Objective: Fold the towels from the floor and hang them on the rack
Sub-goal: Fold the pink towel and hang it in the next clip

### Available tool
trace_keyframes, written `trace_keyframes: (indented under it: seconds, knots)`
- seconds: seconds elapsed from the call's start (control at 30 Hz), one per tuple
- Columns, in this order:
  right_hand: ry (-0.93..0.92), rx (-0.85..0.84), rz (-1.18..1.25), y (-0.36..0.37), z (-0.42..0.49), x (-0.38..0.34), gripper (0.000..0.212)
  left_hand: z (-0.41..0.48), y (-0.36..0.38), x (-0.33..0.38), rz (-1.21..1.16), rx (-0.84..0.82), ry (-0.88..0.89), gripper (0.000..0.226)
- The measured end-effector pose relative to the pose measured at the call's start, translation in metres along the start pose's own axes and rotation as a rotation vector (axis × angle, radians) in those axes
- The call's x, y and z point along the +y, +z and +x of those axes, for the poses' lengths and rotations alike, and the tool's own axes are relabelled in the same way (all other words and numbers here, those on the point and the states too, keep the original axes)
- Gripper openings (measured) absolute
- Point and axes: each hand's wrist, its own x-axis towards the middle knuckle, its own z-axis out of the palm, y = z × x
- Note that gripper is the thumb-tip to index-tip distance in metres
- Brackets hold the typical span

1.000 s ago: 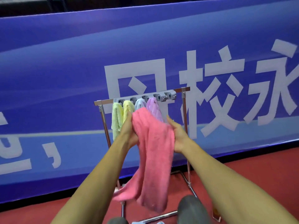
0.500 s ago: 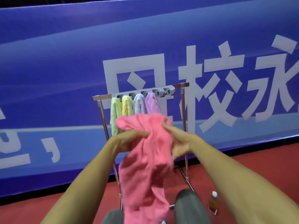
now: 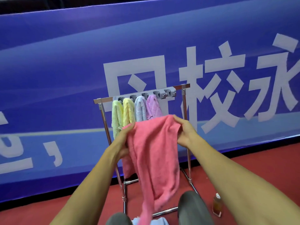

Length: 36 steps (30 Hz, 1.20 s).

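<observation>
A pink towel hangs spread between both hands in front of the metal rack. My left hand grips its upper left corner and my right hand grips its upper right corner. The towel's lower end droops down to my knees. On the rack's grey hook strip hang a green towel, a yellow towel, a pale blue towel and a purple towel. The strip's right hooks are bare. A light blue cloth shows at the bottom edge, mostly hidden.
A large blue banner with white characters stands right behind the rack. The floor is red. A small bottle of amber liquid stands by the rack's right foot. My knees are low in view.
My hands have moved apart and pulled the bunched pink towel open along its top edge. The view has tilted slightly down.
</observation>
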Motion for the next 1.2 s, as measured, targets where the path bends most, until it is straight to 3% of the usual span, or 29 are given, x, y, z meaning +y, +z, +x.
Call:
trace_keyframes:
  seconds: [0.13, 0.27, 0.43, 0.57, 0.63, 0.73, 0.83, 0.9, 1.03, 1.13, 1.2]
  knots:
    - [0.074, 0.091, -0.223, -0.005, 0.010, -0.005, 0.030, 0.000, 0.001, 0.005, 0.432, -0.055, -0.104, 0.037]
    - [0.017, 0.229, -0.250, -0.022, 0.019, -0.021, 0.036, -0.003, -0.007, 0.023, 0.407, 0.196, -0.059, 0.028]
    - [0.163, 0.255, -0.724, -0.016, 0.011, -0.050, 0.044, 0.003, -0.025, 0.035, 0.304, 0.363, -0.132, 0.056]
    - [0.307, 0.255, -0.878, -0.010, 0.008, -0.075, 0.050, 0.002, -0.022, 0.040, 0.304, 0.396, -0.141, 0.030]
    - [0.256, 0.270, -0.918, -0.009, 0.005, -0.083, 0.047, 0.007, -0.025, 0.043, 0.398, 0.441, -0.079, 0.033]
    - [0.010, 0.270, -0.845, -0.005, 0.002, -0.085, 0.030, 0.007, -0.032, 0.053, 0.465, 0.405, -0.011, 0.051]
    - [-0.177, 0.311, -0.695, -0.006, 0.003, -0.080, 0.032, 0.003, -0.030, 0.056, 0.454, 0.095, 0.037, 0.048]
    - [-0.217, 0.347, -0.579, -0.009, 0.006, -0.075, 0.038, 0.001, -0.024, 0.050, 0.525, -0.015, 0.086, 0.055]
    - [-0.145, 0.343, -0.266, -0.015, 0.014, -0.065, 0.033, 0.009, -0.025, 0.028, 0.669, 0.228, 0.138, 0.036]
    - [-0.134, 0.369, -0.174, -0.014, 0.013, -0.059, 0.023, 0.020, -0.034, 0.008, 0.619, 0.454, 0.040, 0.015]
    - [-0.147, 0.399, -0.192, -0.013, 0.011, -0.055, 0.019, 0.023, -0.035, -0.001, 0.593, 0.486, -0.100, 0.021]
